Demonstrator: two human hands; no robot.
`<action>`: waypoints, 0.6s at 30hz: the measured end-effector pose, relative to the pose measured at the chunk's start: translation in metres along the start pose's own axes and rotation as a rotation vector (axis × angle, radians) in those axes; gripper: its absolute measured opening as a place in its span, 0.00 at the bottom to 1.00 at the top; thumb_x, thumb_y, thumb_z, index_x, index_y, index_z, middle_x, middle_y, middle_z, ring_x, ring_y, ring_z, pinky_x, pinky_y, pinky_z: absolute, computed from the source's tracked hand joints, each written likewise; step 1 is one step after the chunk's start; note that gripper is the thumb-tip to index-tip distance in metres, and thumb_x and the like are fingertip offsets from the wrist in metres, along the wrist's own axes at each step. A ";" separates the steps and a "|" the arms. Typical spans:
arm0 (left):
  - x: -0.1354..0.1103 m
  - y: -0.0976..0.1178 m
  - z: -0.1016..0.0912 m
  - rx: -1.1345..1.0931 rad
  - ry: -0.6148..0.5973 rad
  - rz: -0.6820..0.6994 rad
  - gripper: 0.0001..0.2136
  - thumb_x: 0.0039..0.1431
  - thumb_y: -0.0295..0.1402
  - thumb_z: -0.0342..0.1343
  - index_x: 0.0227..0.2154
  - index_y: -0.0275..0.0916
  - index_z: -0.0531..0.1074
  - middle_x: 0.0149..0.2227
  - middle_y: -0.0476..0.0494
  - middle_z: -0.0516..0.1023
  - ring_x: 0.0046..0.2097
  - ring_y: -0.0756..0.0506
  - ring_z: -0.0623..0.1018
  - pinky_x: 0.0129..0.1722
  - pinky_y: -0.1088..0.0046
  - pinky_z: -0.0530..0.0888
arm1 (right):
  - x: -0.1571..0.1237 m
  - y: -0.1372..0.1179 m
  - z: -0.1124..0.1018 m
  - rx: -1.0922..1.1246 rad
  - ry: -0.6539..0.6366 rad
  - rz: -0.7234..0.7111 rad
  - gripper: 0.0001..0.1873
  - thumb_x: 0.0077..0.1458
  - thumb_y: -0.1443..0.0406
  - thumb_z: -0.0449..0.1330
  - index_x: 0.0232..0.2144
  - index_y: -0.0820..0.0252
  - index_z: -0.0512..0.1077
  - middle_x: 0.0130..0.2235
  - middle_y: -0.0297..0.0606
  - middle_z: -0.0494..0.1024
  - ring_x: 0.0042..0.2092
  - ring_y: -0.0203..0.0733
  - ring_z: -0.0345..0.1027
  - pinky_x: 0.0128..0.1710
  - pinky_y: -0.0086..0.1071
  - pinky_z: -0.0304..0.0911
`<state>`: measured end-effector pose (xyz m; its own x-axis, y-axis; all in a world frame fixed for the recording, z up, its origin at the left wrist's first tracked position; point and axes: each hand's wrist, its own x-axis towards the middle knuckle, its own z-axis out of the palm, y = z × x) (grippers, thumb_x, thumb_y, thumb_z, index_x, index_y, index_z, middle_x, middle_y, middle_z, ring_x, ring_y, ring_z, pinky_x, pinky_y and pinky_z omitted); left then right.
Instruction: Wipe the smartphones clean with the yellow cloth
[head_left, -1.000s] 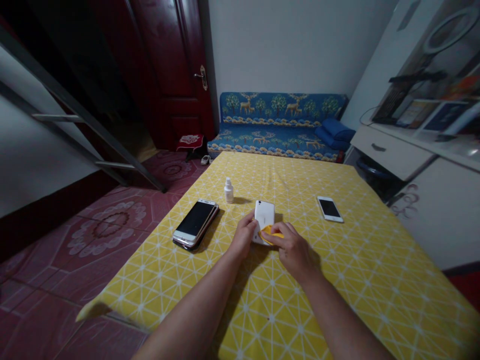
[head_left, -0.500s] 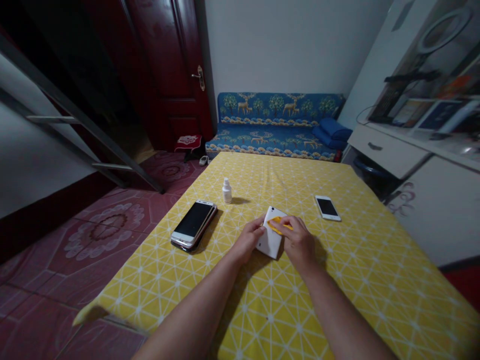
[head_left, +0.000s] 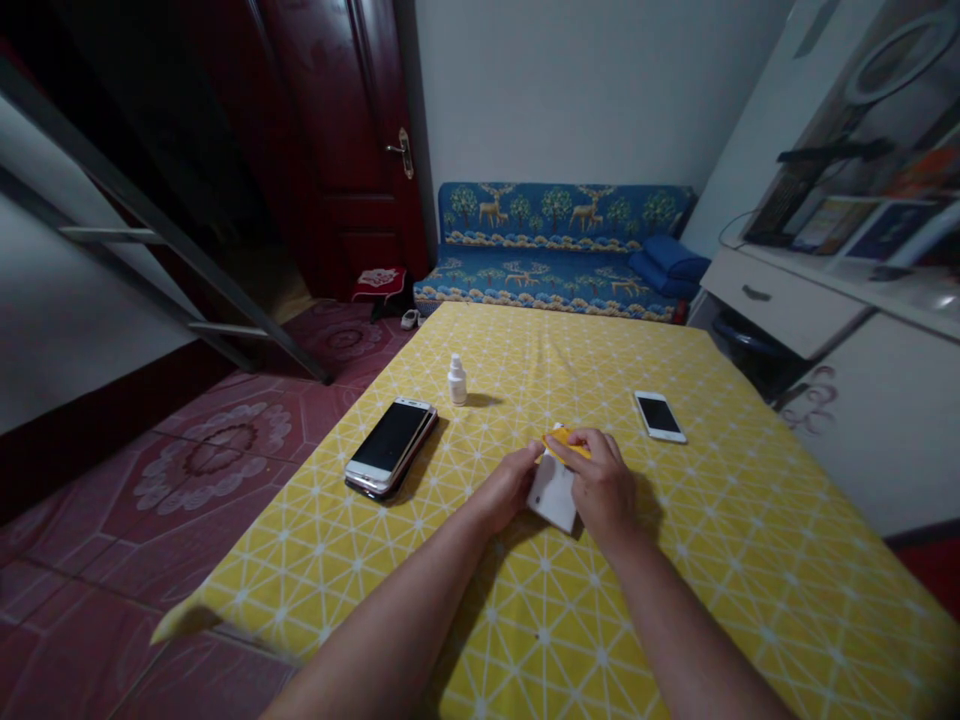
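Observation:
A white smartphone (head_left: 553, 494), its back facing up, is held just above or on the yellow table. My left hand (head_left: 511, 482) grips its left edge, thumb toward the top. In my right hand (head_left: 604, 486) is a small orange-yellow cloth (head_left: 568, 447), pressed against the upper part of the phone's back. The cloth and my right fingers hide the phone's top right area. A stack of smartphones (head_left: 391, 445), the top one white with a dark screen, lies to the left. Behind it stands a small white spray bottle (head_left: 457, 383). Another white smartphone (head_left: 659, 416) lies face up on the right.
The table (head_left: 420, 620) wears a yellow cloth with white lines. Beyond it is a blue patterned sofa (head_left: 525, 270) against the wall. A white cabinet (head_left: 870, 410) borders the right side; a metal ladder (head_left: 187, 270) leans at the left, near a dark red door (head_left: 349, 130).
My right hand has moved the cloth up to the phone's top end. The phone and my left hand have shifted slightly right and down in view.

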<state>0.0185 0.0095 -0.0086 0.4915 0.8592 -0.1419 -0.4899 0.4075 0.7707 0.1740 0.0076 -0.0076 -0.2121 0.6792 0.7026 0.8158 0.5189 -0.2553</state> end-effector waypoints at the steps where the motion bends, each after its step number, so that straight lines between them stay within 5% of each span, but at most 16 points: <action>1: 0.000 0.001 -0.001 -0.029 -0.002 -0.012 0.28 0.54 0.54 0.56 0.46 0.34 0.75 0.36 0.36 0.79 0.33 0.43 0.77 0.34 0.70 0.70 | 0.000 -0.004 0.000 0.022 -0.027 -0.018 0.27 0.56 0.79 0.51 0.45 0.44 0.77 0.40 0.39 0.70 0.44 0.43 0.64 0.41 0.34 0.64; 6: -0.001 0.014 -0.005 -0.127 -0.043 0.067 0.30 0.59 0.57 0.48 0.51 0.36 0.72 0.43 0.35 0.79 0.37 0.42 0.79 0.35 0.68 0.74 | -0.001 -0.020 -0.001 0.094 -0.180 -0.077 0.27 0.55 0.80 0.52 0.45 0.46 0.78 0.40 0.39 0.72 0.44 0.43 0.65 0.40 0.34 0.66; 11: -0.001 0.021 -0.007 -0.151 0.086 0.125 0.28 0.59 0.54 0.51 0.53 0.38 0.70 0.37 0.38 0.79 0.34 0.45 0.78 0.30 0.74 0.73 | 0.000 -0.025 -0.004 0.180 -0.228 -0.143 0.31 0.53 0.82 0.51 0.45 0.44 0.78 0.40 0.39 0.72 0.43 0.42 0.66 0.41 0.33 0.67; 18: 0.002 0.018 -0.007 -0.128 0.241 0.316 0.22 0.51 0.31 0.63 0.51 0.37 0.71 0.39 0.42 0.80 0.34 0.48 0.77 0.33 0.76 0.73 | 0.002 -0.022 -0.010 0.244 -0.188 -0.166 0.25 0.57 0.78 0.52 0.42 0.45 0.79 0.37 0.39 0.73 0.42 0.41 0.66 0.40 0.34 0.67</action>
<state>0.0055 0.0212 0.0009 0.1277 0.9898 -0.0635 -0.6829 0.1342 0.7181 0.1610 -0.0078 0.0056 -0.4448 0.6471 0.6192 0.6141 0.7236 -0.3151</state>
